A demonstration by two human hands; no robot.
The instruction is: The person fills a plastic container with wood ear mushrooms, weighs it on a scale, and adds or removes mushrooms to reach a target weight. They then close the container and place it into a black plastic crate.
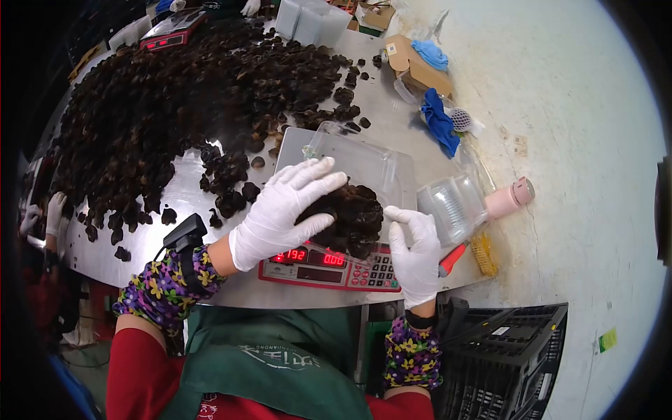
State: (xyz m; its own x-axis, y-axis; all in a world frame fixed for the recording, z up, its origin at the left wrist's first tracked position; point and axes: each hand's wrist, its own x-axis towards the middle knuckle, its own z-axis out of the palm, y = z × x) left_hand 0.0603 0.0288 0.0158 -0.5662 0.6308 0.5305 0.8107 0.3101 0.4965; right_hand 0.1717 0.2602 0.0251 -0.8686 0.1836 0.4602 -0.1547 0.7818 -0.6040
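A dark clump of what look like wood ear mushrooms sits in a clear plastic clamshell box on a red-and-silver digital scale. The box's transparent lid lies folded back over the weighing plate. My left hand, in a white glove, rests against the left side of the clump, its fingers stretched and the thumb apart. My gloved right hand is at the right edge of the box, index finger and thumb apart, fingertips by the mushrooms. Red digits glow on the display, partly covered by my left wrist.
A large heap of mushrooms spreads across the metal table. Nested clear boxes, a pink bottle, a red-handled tool and a yellow brush lie right. Black crates stand below. Another person's gloved hand is left.
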